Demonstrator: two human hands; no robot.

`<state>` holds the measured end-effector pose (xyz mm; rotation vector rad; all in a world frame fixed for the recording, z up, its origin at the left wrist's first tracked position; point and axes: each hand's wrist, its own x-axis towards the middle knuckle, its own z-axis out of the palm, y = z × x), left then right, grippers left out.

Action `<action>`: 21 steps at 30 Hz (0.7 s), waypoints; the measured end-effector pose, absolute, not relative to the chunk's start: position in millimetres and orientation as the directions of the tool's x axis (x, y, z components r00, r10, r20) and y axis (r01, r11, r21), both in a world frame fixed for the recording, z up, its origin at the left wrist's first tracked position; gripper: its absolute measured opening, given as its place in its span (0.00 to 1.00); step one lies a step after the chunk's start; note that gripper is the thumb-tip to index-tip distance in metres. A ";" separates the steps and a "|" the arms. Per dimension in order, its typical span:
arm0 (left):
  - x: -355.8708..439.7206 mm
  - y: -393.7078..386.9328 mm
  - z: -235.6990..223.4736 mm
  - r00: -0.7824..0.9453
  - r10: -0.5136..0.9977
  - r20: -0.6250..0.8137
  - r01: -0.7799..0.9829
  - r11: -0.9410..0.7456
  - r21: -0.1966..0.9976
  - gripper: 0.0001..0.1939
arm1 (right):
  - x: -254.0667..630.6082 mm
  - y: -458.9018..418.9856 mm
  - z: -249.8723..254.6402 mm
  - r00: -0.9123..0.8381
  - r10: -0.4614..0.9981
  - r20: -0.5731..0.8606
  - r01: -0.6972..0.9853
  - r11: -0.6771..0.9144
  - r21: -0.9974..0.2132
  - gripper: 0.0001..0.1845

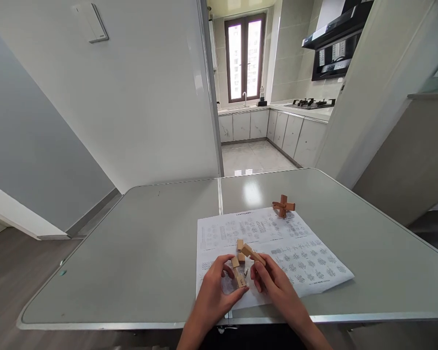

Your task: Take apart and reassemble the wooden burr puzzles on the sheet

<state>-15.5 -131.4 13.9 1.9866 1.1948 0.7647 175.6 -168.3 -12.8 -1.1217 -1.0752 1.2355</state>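
My left hand [214, 290] is closed on a notched wooden puzzle piece [239, 278], gripped between thumb and fingers. In my right hand [275, 284] is a second wooden puzzle piece [254, 254], a light bar pinched near its lower right end and slanting up to the left. Between and just beyond the hands, another light wooden piece [240, 244] rests on the printed sheet [213, 228], partly covered by the right-hand bar. At the sheet's far right edge sits a reddish-brown cross-shaped wooden puzzle [283, 206], apart from both hands.
The grey-green folding table [131, 253] has a metal rim and a seam down its middle. Its near edge runs under my forearms. A white wall [149, 97] stands beyond its left half. Through a doorway are kitchen cabinets [259, 124] and a gas stove [310, 103].
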 end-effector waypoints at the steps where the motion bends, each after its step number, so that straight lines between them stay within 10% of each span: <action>1: -15.4 -131.9 14.7 0.400 0.908 0.126 0.509 -0.334 0.793 0.31 | 176.1 -168.8 -12.0 0.039 0.999 0.004 -0.127 0.009 -0.992 0.24; 21: -15.7 -133.7 13.2 0.344 0.925 0.163 0.522 -0.332 0.786 0.31 | 178.1 -169.7 -12.9 0.001 1.000 -0.009 -0.129 -0.008 -0.992 0.30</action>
